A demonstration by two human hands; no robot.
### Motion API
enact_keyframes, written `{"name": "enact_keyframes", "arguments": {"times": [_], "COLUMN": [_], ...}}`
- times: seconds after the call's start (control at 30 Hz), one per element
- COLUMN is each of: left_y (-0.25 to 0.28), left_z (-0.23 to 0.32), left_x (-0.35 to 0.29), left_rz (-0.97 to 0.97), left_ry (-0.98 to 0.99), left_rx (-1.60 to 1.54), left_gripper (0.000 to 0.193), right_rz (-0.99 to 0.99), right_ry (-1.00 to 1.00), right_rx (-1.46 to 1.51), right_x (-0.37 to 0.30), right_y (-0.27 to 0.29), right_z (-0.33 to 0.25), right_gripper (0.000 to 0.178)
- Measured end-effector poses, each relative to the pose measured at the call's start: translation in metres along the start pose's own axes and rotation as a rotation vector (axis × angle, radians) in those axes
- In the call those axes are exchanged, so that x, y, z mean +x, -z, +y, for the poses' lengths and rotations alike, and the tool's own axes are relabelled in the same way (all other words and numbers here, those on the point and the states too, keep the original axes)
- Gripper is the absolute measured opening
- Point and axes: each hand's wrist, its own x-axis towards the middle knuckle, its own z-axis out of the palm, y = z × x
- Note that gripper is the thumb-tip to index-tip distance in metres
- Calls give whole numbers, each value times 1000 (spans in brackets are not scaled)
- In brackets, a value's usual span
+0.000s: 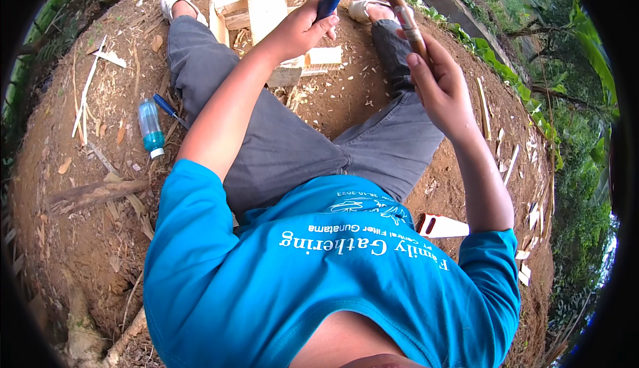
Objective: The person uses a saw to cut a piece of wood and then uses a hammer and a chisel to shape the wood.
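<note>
My left hand [299,33] is wrapped round a blue tool handle [329,1], its pale round end upward. Whatever blade it has is hidden below my fist. In my right hand [440,87], closed round the lower grip, is a hammer [395,0] with a wooden handle and tape round it; its dark head reaches the top edge of the view. Between my feet lies a pale wooden frame with a broad board [265,9] across it. A shorter wood block [323,59] sits nearer me, below my left hand.
A clear plastic bottle with teal liquid [152,129] lies left of my leg, beside a blue-handled screwdriver [165,105]. By my right hip is a handsaw [442,226]. Wood chips and strips litter the dirt; a dry branch [96,195] lies at left, and green plants [579,101] border the right.
</note>
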Motion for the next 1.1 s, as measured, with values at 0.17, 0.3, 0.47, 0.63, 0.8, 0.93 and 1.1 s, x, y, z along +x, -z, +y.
{"name": "enact_keyframes", "arguments": {"times": [0.17, 0.3, 0.47, 0.63, 0.8, 0.93, 1.1], "left_y": [14, 12, 7, 7, 8, 7, 8], "left_z": [-1, -7, -11, -13, -8, -14, -16], "left_x": [0, -3, 0, 2, -1, -2, -1], "left_rz": [104, 52, 73, 70, 116, 77, 53], "left_ry": [-122, -39, -42, -59, 44, -17, -36], "left_rx": [-111, -108, -66, -90, -102, -109, -85], "left_gripper": [24, 24, 25, 26, 33, 26, 25], "right_rz": [65, 34, 25, -10, -29, -44, -64], "right_ry": [-27, -58, -37, 32, 50, 42, 39], "right_rx": [215, 211, 175, 147, 129, 138, 110], "right_x": [5, 4, 6, 15, 24, 25, 25], "right_y": [5, 8, 8, 12, 12, 8, 5], "right_z": [-18, -8, -14, -28, -35, -35, -36], "right_gripper": [43, 44, 44, 42, 47, 47, 48]}}
